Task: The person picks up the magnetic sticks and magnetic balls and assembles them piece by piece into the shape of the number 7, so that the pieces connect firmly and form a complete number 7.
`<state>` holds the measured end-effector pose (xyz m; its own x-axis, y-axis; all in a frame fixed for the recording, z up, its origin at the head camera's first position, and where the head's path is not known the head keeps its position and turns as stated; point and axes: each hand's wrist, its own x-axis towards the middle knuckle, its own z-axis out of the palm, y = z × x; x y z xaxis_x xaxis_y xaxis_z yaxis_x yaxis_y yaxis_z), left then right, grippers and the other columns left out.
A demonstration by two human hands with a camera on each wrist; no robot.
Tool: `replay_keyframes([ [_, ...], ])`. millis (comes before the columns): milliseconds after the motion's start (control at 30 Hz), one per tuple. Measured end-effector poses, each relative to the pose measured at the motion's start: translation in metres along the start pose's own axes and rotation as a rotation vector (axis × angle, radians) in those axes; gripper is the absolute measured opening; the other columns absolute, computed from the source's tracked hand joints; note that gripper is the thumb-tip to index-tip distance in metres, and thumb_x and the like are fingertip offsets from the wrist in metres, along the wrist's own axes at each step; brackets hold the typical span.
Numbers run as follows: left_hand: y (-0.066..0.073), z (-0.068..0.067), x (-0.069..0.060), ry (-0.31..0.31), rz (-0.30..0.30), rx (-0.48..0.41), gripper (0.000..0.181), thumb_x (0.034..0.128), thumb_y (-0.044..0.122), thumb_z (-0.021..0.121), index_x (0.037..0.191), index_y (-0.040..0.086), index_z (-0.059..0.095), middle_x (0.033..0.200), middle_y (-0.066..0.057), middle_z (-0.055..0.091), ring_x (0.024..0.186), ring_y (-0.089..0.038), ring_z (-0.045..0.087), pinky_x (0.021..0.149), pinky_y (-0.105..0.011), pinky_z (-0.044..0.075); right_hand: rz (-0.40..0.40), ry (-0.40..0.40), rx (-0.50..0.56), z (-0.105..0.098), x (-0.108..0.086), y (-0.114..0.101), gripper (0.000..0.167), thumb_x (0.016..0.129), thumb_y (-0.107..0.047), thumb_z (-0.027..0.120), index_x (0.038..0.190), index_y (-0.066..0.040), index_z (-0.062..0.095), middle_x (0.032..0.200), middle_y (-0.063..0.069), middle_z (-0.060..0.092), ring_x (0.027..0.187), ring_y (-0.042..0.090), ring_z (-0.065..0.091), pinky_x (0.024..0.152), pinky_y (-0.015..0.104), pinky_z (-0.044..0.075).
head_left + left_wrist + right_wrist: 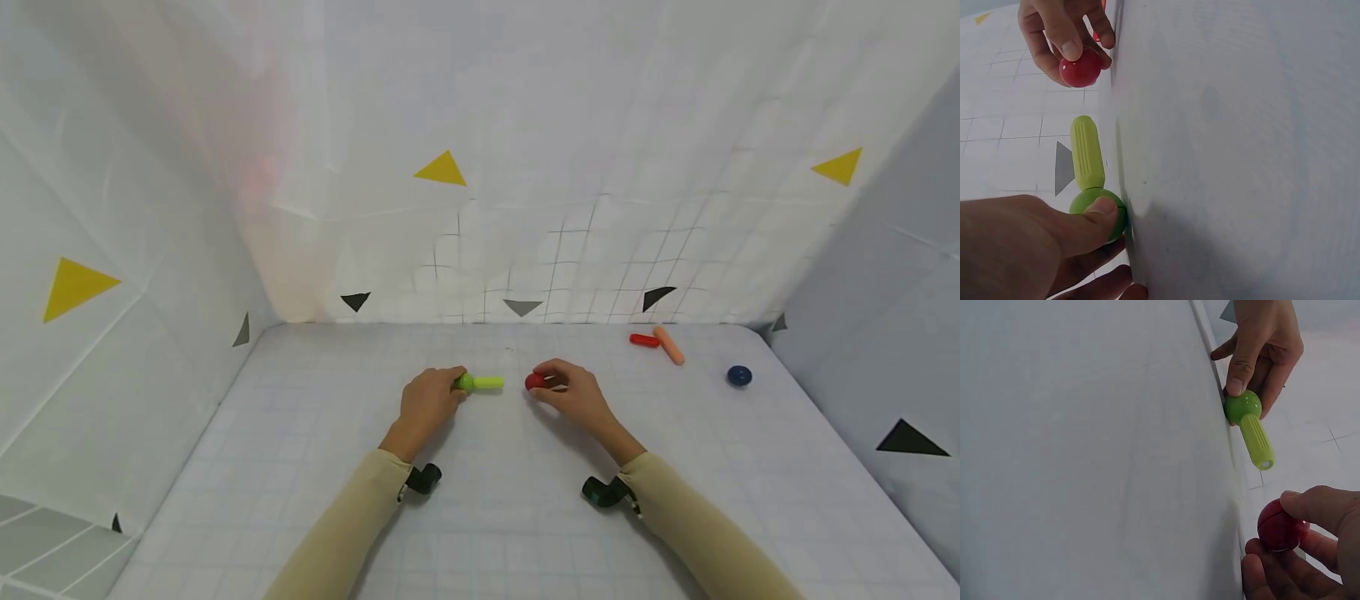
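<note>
In the head view my left hand (431, 404) pinches a green ball (466, 382), and a yellow-green stick (489, 382) extends from the ball toward the right. My right hand (581, 400) grips a red ball (534, 381) between thumb and fingers, a short gap from the stick's free end. The left wrist view shows the thumb on the green ball (1082, 201) with the ribbed stick (1087, 153) joined to it. A hole shows in the stick's end (1264, 465) in the right wrist view, where the red ball (1277, 526) is apart from it.
Toward the back right of the white table (495, 517) lie a small red stick (644, 340) and an orange stick (669, 345). A dark blue ball (739, 376) sits farther right. White sheets with yellow and dark triangles surround the table's back and sides.
</note>
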<state>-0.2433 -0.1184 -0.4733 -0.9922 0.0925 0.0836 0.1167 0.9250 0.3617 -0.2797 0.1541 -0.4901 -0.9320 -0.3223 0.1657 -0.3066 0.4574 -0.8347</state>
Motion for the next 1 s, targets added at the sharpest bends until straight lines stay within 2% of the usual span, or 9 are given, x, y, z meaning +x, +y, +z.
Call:
replay_keyframes([
  [167, 0.001, 0.000, -0.001, 0.002, -0.002, 0.001, 0.044, 0.0946, 0.024, 0.079, 0.137, 0.018, 0.070, 0.104, -0.002, 0.073, 0.082, -0.016, 0.059, 0.070, -0.037, 0.054, -0.010, -0.009, 0.006, 0.006, 0.002, -0.001, 0.034, 0.091, -0.011, 0.083, 0.123, -0.005, 0.071, 0.117, 0.011, 0.072, 0.101, 0.027, 0.071, 0.088, 0.044, 0.058],
  [433, -0.001, 0.002, -0.002, 0.038, 0.041, -0.015, 0.034, 0.0940, 0.022, 0.080, 0.128, 0.017, 0.074, 0.083, 0.003, 0.064, 0.072, -0.016, 0.054, 0.060, -0.034, 0.048, -0.047, -0.008, 0.016, 0.012, 0.003, 0.000, 0.032, 0.090, -0.010, 0.083, 0.120, -0.005, 0.071, 0.114, 0.010, 0.073, 0.099, 0.026, 0.071, 0.086, 0.042, 0.058],
  [767, -0.002, 0.002, -0.001, 0.024, 0.032, -0.009, 0.038, 0.0940, 0.024, 0.080, 0.131, 0.018, 0.073, 0.089, 0.002, 0.067, 0.073, -0.015, 0.055, 0.061, -0.034, 0.050, -0.040, -0.009, 0.005, 0.020, 0.006, -0.002, 0.032, 0.091, -0.012, 0.083, 0.121, -0.007, 0.072, 0.113, 0.008, 0.073, 0.098, 0.026, 0.071, 0.086, 0.043, 0.058],
  [1000, -0.002, 0.001, -0.002, 0.041, 0.053, 0.000, 0.033, 0.0934, 0.022, 0.080, 0.126, 0.019, 0.074, 0.082, 0.003, 0.064, 0.069, -0.015, 0.053, 0.057, -0.033, 0.048, -0.032, -0.015, 0.009, 0.023, 0.008, -0.007, 0.032, 0.091, -0.011, 0.083, 0.121, -0.008, 0.072, 0.114, 0.008, 0.073, 0.098, 0.025, 0.071, 0.087, 0.043, 0.058],
])
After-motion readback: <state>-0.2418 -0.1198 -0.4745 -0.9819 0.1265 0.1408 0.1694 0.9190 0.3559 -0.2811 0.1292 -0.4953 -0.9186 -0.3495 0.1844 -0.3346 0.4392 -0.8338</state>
